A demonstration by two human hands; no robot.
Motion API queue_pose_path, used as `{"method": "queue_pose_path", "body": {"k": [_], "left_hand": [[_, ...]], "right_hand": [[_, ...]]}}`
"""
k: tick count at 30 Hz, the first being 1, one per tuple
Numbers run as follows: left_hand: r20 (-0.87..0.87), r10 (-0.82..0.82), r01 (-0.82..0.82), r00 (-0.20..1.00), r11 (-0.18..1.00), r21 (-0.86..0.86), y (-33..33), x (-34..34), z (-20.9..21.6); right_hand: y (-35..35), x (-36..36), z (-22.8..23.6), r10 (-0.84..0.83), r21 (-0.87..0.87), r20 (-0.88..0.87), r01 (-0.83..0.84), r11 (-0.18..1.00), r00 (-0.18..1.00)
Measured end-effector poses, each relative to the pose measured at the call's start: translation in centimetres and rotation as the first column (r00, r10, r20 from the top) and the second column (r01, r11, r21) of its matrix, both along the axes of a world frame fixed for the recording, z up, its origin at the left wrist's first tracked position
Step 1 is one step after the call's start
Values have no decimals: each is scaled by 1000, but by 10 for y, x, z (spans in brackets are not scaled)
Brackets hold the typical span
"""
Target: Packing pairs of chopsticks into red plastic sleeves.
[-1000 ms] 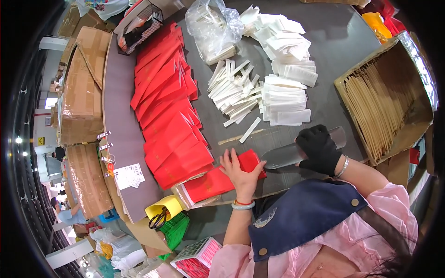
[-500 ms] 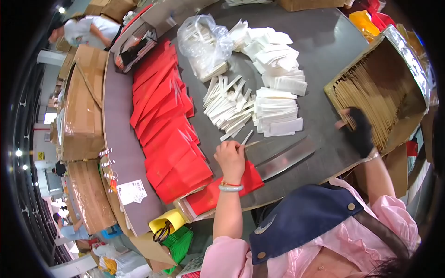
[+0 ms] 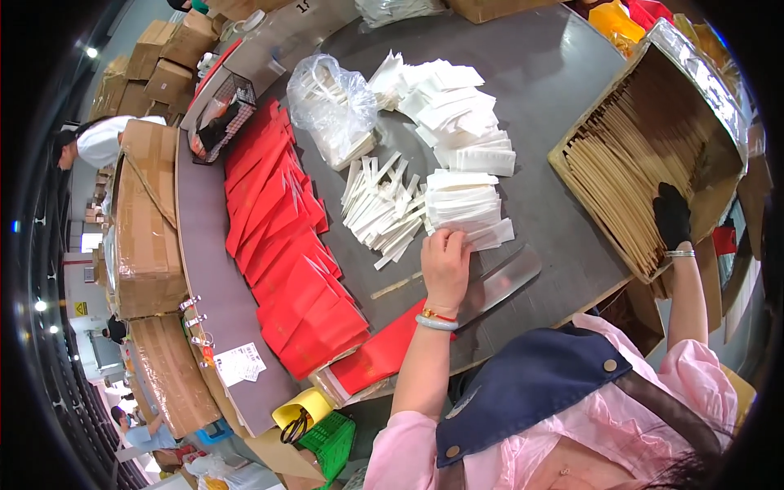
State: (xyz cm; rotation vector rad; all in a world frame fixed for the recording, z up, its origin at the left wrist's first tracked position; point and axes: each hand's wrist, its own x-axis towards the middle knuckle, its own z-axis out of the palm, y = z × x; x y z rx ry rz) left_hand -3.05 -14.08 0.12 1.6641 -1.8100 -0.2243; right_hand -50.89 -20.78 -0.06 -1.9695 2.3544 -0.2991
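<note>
My left hand (image 3: 446, 263) is bare, with a bracelet at the wrist, and its fingers rest on the near edge of a stack of white folded paper packets (image 3: 464, 204). My right hand (image 3: 672, 214) wears a black glove and reaches into an open cardboard box (image 3: 590, 192) full of thin tan wooden sticks (image 3: 629, 155), fingers down among them. A pile of narrow white sleeves (image 3: 380, 208) lies left of the stack. Red envelopes (image 3: 282, 245) overlap in a long row on the left. One red envelope (image 3: 380, 357) lies at the table's near edge under my left forearm.
A clear plastic bag of white packets (image 3: 333, 106) and more white stacks (image 3: 445, 106) sit further back. A metal strip (image 3: 502, 282) lies by my left hand. Taped cardboard cartons (image 3: 147, 237) stand left, a wire basket (image 3: 219, 114) behind. Another person (image 3: 98, 140) bends far left.
My left hand left the red envelope and moved up to the white packet stack. My right hand swung from the metal strip out into the box of sticks.
</note>
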Motion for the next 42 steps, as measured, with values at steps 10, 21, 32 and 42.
{"method": "queue_pose_path", "body": {"k": [10,21,32,42], "left_hand": [[-73,-118,121,990,992,39,13,8,6],[-120,68,-44,991,980,194,55,3,14],[247,-194,88,949,919,385,19,-5,5],[53,25,-41,998,944,328,101,24,28]], "right_hand": [[17,57,32,75,-256,494,62,965,866],[33,194,67,523,-56,606,-624,780,599],[63,226,-14,156,-72,931,-253,965,329],[36,210,42,684,103,520,-833,544,511]]}}
